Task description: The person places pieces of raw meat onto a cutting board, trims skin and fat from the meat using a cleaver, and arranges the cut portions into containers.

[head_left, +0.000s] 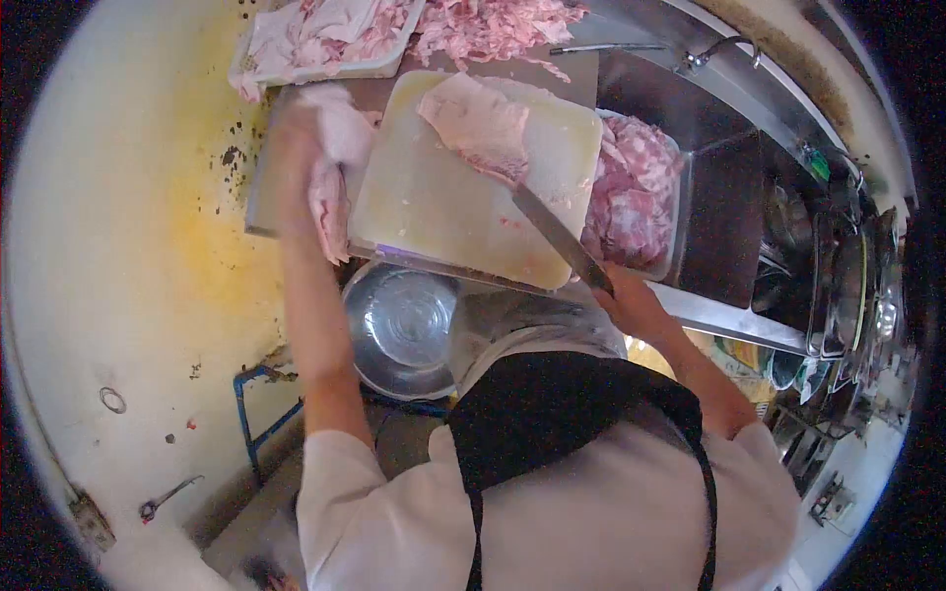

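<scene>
My right hand [631, 307] is closed around the handle of a long knife [560, 234]. The blade's tip reaches the lower edge of a flat pale piece of raw meat or skin [478, 123], which lies on the white cutting board [414, 217]. At the board's left, my left hand [299, 138] is smeared by motion, so its fingers cannot be made out. Pale raw pieces [340, 133] lie right beside it on the metal counter, and one long strip [328, 212] hangs toward the counter's front edge.
A white tray [370, 69] heaped with pale pieces and a pile of pink scraps [483, 30] are at the back. Right of the board, a tub holds pink meat [636, 187] beside the sink [724, 217] and faucet [700, 59]. A metal bowl [404, 320] stands below the counter.
</scene>
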`<state>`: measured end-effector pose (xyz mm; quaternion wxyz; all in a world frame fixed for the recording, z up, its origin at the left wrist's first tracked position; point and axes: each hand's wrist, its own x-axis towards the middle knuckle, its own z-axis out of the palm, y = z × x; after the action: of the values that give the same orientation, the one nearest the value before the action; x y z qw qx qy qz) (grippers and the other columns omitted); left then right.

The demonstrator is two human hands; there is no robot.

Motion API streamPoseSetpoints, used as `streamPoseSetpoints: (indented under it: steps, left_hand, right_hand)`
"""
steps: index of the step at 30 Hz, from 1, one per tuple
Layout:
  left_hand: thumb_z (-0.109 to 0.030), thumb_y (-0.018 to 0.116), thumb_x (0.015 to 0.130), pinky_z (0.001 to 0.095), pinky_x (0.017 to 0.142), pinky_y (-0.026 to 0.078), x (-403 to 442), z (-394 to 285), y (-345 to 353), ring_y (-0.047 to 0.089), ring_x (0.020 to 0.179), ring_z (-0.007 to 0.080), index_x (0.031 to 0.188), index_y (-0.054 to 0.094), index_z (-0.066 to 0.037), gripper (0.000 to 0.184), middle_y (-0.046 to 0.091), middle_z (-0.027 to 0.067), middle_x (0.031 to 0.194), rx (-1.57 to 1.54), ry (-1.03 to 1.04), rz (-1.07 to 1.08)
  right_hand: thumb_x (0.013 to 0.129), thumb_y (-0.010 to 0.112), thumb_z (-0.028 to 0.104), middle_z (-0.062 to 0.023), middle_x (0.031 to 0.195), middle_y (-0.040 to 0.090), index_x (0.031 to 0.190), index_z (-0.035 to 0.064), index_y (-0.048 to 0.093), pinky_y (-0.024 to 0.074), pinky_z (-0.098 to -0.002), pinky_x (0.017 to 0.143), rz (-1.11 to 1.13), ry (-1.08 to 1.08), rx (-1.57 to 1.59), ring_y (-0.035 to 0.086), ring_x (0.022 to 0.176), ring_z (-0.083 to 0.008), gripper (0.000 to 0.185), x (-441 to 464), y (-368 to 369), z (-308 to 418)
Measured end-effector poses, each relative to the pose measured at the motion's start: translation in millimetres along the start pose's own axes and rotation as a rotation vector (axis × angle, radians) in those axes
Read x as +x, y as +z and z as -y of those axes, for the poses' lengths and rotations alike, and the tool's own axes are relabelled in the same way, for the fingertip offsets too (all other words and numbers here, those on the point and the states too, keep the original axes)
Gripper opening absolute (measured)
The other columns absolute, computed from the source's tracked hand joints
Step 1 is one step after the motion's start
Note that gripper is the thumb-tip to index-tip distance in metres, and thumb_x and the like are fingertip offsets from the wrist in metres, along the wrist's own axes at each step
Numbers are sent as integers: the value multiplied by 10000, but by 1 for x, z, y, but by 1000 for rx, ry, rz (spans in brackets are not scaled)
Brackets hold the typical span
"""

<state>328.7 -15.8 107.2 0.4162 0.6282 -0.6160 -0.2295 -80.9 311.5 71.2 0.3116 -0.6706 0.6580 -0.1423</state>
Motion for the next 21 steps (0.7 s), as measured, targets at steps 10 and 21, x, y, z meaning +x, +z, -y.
streamPoseSetpoints:
  steps: [10,21]
  left_hand:
    - [-269,638,806,439,944,442,26,-41,143,552,1104,352,1137,614,-50,397,606,169,1149,286,664,564]
    - [-210,696,736,441,1045,378,-32,-79,200,519,1177,320,1064,666,-127,339,596,134,1199,954,1292,916]
  right_hand:
    - [889,654,199,-224,780,632,1058,25,533,482,-454,673,-217,324,412,619,739,-423,271,-62,36,-3]
    - [892,654,167,-223,824,659,1079,12,544,493,-425,683,-394,452,550,642,763,-396,267,-98,39,-19]
